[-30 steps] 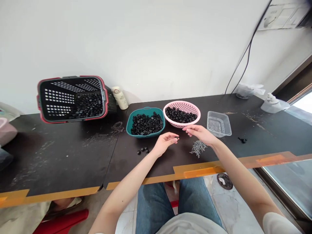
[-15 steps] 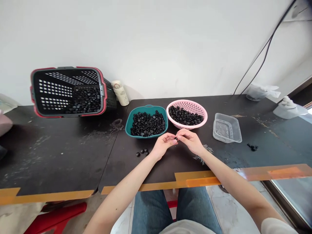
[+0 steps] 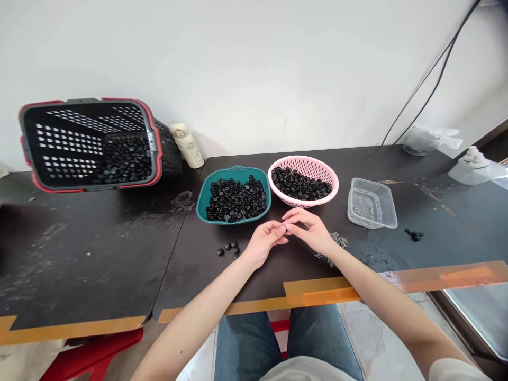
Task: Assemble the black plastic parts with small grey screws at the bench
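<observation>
Over the table (image 3: pixel 190 286), left hand (image 3: pixel 264 243) now touches right (image 3: pixel 309 231).

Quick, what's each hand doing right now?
Left hand: closed, fingertips against the other hand; anything held is hidden.
Right hand: closed too; cannot tell what it holds.

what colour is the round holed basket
The basket is pink, best seen in the head view.

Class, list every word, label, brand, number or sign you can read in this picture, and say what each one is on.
No word, brand, number or sign can be read.
The label on the white bottle beside the basket has markings, too small and blurred to read.
The pump bottle shows no readable text.
</observation>
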`<state>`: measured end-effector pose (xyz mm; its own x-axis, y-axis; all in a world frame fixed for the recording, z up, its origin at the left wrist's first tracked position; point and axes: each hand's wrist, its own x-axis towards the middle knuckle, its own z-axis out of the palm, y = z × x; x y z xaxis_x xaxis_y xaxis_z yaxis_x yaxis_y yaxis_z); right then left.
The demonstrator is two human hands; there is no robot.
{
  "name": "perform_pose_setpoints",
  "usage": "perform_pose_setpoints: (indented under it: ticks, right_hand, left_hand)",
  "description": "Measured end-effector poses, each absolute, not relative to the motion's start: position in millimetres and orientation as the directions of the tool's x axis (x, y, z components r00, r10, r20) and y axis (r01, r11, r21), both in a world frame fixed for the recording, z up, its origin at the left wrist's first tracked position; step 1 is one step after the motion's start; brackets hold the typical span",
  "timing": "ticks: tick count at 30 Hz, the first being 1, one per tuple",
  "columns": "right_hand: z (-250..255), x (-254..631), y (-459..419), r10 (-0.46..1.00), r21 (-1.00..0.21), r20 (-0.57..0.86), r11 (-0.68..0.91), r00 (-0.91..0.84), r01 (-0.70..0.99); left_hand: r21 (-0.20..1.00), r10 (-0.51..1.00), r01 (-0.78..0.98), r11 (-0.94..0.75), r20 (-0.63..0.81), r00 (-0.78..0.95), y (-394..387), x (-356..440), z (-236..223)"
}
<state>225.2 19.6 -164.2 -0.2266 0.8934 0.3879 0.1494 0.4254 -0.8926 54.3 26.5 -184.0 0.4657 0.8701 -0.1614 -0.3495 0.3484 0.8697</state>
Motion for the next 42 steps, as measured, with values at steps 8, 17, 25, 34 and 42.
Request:
perform_pose_setpoints:
  ticks: [8,17,25,34,42]
  right_hand:
    - [-155,237,25,0.903,-0.913,0.298,0.364,-0.31,0.183]
    - [-157,311,57,0.781,-0.401,0.615,0.196,0.104,0.895]
    - [-167,331,61,0.86,-0.311,0.509,0.133,0.047,0.941]
    - [-165,326,60,0.862,-0.3,0.505,0.125,0.046,0.946]
    - [-161,320,58,0.872,-0.346,0.488,0.152,0.04,0.926]
  left_hand:
    - [0.775,0.786,-0.358,0.52,-0.271,0.555,28,56,-183]
    - [0.77,0.763,-0.336,0.542,-0.285,0.58,28,56,-180]
    - [0.786,0.752,-0.297,0.541,-0.294,0.59,27,57,-181]
    - [0.789,0.754,-0.307,0.532,-0.277,0.596,26,56,-179]
    - [0.796,0.756,-0.3,0.525,-0.275,0.594,26,55,-180]
